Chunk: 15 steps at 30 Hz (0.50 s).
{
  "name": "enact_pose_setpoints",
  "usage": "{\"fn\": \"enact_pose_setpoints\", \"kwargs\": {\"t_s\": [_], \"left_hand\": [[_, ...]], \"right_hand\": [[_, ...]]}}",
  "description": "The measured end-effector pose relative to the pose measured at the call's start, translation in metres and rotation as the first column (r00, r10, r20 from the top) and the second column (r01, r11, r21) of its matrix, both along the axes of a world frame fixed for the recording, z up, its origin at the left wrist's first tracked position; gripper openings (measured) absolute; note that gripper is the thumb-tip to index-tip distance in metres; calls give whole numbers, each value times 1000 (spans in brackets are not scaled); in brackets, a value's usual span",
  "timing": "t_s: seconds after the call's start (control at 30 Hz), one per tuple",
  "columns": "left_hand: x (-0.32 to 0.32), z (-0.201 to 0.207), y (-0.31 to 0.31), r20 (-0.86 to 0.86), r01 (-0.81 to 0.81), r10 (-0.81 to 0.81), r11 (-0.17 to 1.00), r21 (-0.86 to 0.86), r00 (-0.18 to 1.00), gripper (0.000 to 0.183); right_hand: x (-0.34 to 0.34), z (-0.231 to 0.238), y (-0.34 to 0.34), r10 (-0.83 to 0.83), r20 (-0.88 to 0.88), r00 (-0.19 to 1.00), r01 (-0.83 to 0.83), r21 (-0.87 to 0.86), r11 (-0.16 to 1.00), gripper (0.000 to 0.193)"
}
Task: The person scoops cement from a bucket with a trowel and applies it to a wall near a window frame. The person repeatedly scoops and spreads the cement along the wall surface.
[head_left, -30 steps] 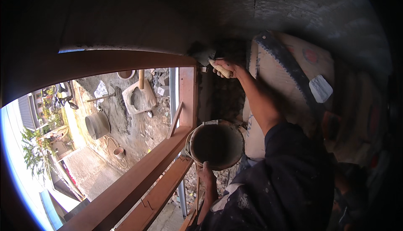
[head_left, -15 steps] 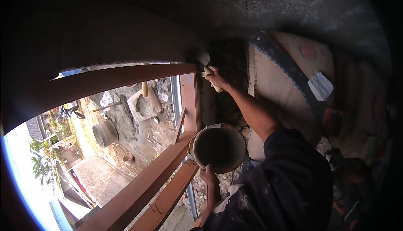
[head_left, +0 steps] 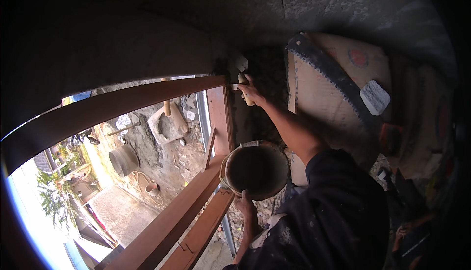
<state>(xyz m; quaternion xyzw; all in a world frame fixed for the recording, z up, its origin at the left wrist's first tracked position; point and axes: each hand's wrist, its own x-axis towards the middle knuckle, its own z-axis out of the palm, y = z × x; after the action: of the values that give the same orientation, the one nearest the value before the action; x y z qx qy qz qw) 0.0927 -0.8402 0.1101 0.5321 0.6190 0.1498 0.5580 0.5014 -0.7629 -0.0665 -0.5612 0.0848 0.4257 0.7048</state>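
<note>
My right hand (head_left: 250,91) is closed around the wooden handle of a trowel (head_left: 241,64), whose small metal blade points at the dark wall beside the corner of a reddish wooden window frame (head_left: 219,118). Below it, my left hand (head_left: 245,202) grips the near rim of a bucket (head_left: 226,169), thumb over the edge. The bucket's inside is dark, and I cannot make out what it holds. Its far side sits close to the frame's upright.
A curved saw (head_left: 338,76) and a pale block (head_left: 375,97) lie on a paper sack (head_left: 314,103) at right. Through the frame show a basin (head_left: 122,158), a small bucket (head_left: 151,188) and a mortar-stained board (head_left: 169,122). Bent nails (head_left: 185,247) stick out of the lower plank.
The view has shifted slightly. My right hand and the trowel remain by the frame's corner, and my left hand keeps its hold on the bucket rim.
</note>
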Motion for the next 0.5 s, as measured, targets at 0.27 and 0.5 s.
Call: {"fn": "enact_pose_setpoints", "kwargs": {"t_s": [0.27, 0.5], "left_hand": [[6, 7, 0, -130, 11, -11, 1000, 2, 991, 33], [-2, 3, -4, -244, -15, 19, 1000, 20, 970, 30]], "right_hand": [[64, -98, 27, 237, -170, 957, -261, -138, 955, 19], [104, -33, 62, 294, -360, 886, -323, -21, 946, 10]]}}
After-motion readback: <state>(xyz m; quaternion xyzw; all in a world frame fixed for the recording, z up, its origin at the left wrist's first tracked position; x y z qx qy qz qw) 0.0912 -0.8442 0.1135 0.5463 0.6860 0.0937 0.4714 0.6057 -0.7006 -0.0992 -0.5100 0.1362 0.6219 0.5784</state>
